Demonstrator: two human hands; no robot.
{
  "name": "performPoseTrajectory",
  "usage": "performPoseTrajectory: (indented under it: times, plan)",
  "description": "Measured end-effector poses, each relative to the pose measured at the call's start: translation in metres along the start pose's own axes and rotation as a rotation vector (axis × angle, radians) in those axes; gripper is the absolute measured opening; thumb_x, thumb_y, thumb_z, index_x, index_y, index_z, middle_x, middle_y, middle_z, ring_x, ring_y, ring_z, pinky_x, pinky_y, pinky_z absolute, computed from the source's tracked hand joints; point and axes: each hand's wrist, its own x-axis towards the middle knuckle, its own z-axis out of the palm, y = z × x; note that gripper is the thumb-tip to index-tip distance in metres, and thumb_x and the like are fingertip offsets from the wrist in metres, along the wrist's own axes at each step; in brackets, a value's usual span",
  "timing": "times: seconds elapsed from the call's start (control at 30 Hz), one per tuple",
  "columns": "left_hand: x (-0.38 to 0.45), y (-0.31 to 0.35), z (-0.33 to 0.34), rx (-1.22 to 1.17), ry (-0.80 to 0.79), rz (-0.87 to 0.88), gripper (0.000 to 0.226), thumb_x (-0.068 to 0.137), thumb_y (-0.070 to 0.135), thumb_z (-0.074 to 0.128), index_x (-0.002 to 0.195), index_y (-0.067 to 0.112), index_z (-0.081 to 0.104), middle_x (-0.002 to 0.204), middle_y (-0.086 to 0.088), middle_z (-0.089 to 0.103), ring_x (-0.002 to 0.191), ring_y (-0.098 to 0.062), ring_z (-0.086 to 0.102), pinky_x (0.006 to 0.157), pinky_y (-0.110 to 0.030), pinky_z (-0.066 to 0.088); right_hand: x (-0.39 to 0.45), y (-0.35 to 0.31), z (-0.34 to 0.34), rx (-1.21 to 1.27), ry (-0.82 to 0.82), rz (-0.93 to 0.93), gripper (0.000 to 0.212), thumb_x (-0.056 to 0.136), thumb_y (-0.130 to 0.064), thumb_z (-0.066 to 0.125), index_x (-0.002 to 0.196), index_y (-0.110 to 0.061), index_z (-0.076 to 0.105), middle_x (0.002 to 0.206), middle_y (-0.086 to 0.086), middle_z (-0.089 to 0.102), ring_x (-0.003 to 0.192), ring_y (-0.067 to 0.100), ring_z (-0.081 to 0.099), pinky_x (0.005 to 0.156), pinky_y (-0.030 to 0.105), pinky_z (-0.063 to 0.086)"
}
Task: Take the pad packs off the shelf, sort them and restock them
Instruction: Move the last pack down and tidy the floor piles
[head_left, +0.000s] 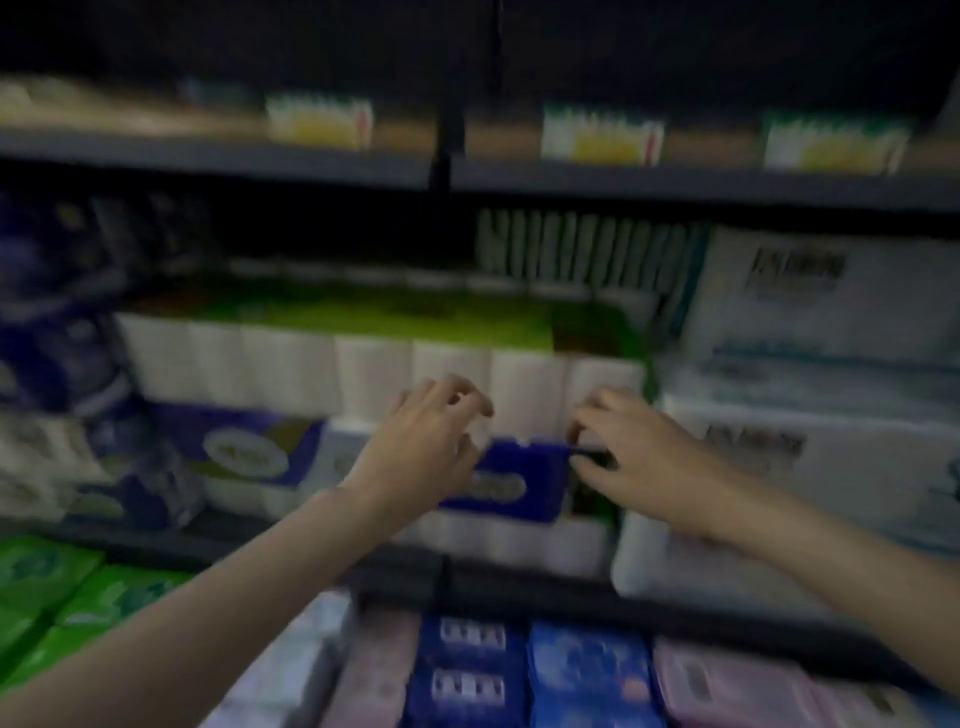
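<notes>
Two bare hands reach to the middle shelf at frame centre. The left hand (423, 449) has curled fingers at the left edge of a dark blue pack (511, 480); blur hides whether it grips. The right hand (631, 454) pinches the pack's upper right corner. White rolls under a green wrapper (363, 317) stand behind. Blue and pink pad packs (587, 670) fill the lower shelf.

Deep blue plastic pack with a white oval label (506, 483) up there, bright green soft packs (47, 577) low left, pale pink packs (727, 680) low right, white rolls under a green band (337, 364).
</notes>
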Motion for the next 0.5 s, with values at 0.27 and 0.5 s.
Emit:
performPoseTrajectory:
  times: [0.27,0.5]
  plan:
    - [0.080,-0.093,-0.165,0.044,0.475,-0.187,0.020,0.084,0.010,0.056,0.103,0.014,0.059,0.106,-0.003,0.050,0.099,-0.024,0.049,0.084,-0.038,0.038,0.107,-0.044,-0.154,0.139,0.347,-0.160,0.009,0.091,-0.026,0.057,0.099,-0.025,0.054,0.103,-0.017,0.041,0.095,0.000,0.038,0.079,0.007,0.035]
    - [0.093,-0.205,-0.224,0.130,0.475,-0.390,0.023,0.090,0.014,0.053,0.113,0.017,0.056,0.114,-0.001,0.047,0.107,-0.021,0.044,0.088,-0.031,0.028,0.225,-0.102,-0.172,0.109,0.396,-0.180,0.016,0.093,-0.025,0.054,0.109,-0.024,0.051,0.114,-0.010,0.036,0.108,0.007,0.033,0.089,0.015,0.031]
